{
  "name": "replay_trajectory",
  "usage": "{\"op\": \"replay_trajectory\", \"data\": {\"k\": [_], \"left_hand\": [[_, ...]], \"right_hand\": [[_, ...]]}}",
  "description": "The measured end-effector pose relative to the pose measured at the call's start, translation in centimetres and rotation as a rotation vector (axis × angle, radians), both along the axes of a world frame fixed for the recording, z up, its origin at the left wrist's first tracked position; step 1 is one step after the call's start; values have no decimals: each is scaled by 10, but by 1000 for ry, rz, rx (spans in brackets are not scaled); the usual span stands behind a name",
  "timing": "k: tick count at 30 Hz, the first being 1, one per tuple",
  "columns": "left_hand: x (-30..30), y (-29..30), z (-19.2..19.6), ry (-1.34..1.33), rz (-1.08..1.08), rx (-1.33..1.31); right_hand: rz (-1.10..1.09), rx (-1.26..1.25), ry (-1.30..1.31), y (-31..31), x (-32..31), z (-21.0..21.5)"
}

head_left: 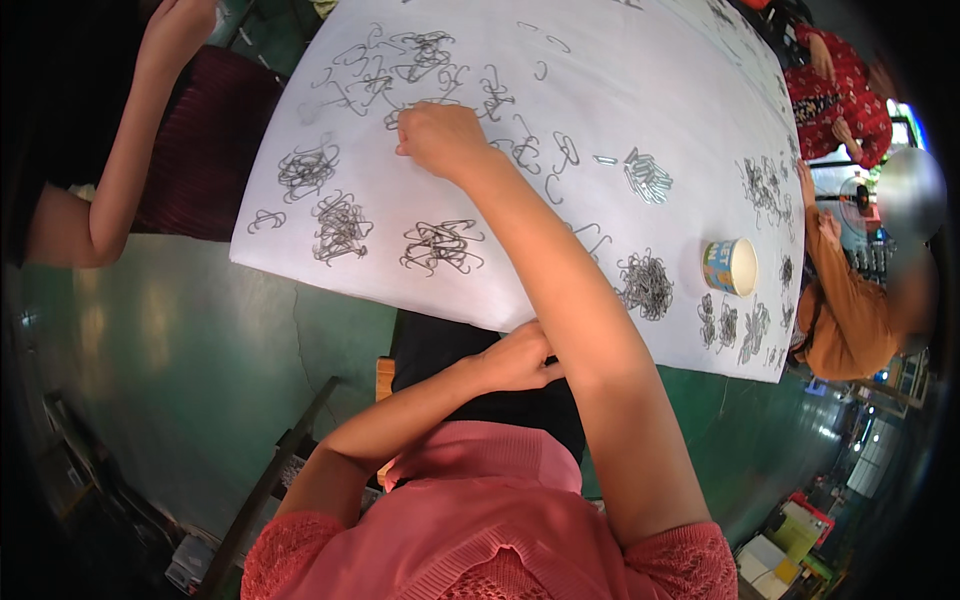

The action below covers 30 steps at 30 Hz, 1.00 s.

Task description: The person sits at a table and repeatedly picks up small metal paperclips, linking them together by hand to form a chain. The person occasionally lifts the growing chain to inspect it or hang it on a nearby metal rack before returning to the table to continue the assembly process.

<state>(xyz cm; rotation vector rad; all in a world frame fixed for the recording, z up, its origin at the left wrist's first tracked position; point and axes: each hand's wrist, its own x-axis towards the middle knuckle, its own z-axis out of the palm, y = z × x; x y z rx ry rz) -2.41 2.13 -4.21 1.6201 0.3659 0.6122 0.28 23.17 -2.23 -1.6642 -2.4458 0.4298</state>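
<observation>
Bent metal wire hooks, some S-shaped, lie in heaps on a white-covered table (560,270). My right hand (440,138) reaches across to the scattered hooks (365,85) on the far left side. Its fingers are curled down at the hooks, and what they hold, if anything, is hidden beneath the hand. At the near table edge, partly behind my right forearm, my left hand (520,357) is closed with its fingers bent; I cannot make out anything in it. Closest to my right hand are loose hooks (520,148) on its right and a hook heap (308,170) to its lower left.
Further heaps sit near the front edge, including a hook pile (440,246) and a dense dark pile (645,285). Small shiny metal pieces (648,177) lie right of centre. A paper cup (730,267) stands at right. Other people's arms (125,170) flank the table.
</observation>
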Motion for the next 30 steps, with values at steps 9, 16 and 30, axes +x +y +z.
{"op": "replay_trajectory", "data": {"k": [9,16,30], "left_hand": [[3,-3,-11,-3,-33,75],[7,-7,-11,57,35,46],[8,-1,-8,-35,-2,139]], "right_hand": [[-154,-152,88,-20,15,-4],[-234,-124,24,-34,0,2],[-771,-42,93,-218,227,41]]}}
